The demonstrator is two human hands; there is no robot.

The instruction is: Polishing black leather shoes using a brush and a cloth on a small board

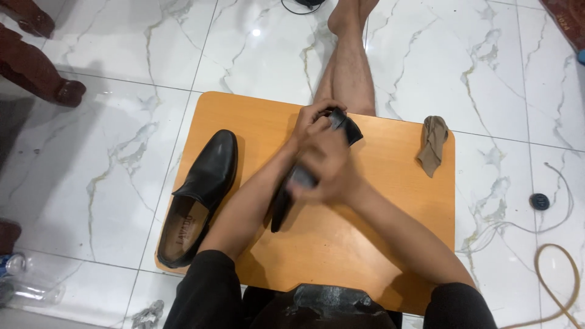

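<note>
**Two hands on one shoe: slip and smear hazards**

Two bare hands work a black leather slip-on shoe (286, 204) held above the middle of the orange wooden tabletop (390, 244). The left hand (314, 122) is closed around the shoe's upper end, fingers wrapped over its rim. The right hand (326, 173) is blurred by motion and lies across the shoe's midsection; it appears clamped on a small dark object, possibly a brush or pad, but its identity cannot be confirmed.

Likely faults:

1. Slip. Only the left hand steadies the shoe. A hard stroke could twist it free and drop it onto the tabletop.
2. Smear. Any polish could mark the bare wood or the forearms.
3. Collision. The matching black shoe (201, 201) lies near the left forearm at the table's edge; an elbow swing could push it off.

The crumpled tan cloth (432, 143) lies well apart.
</note>
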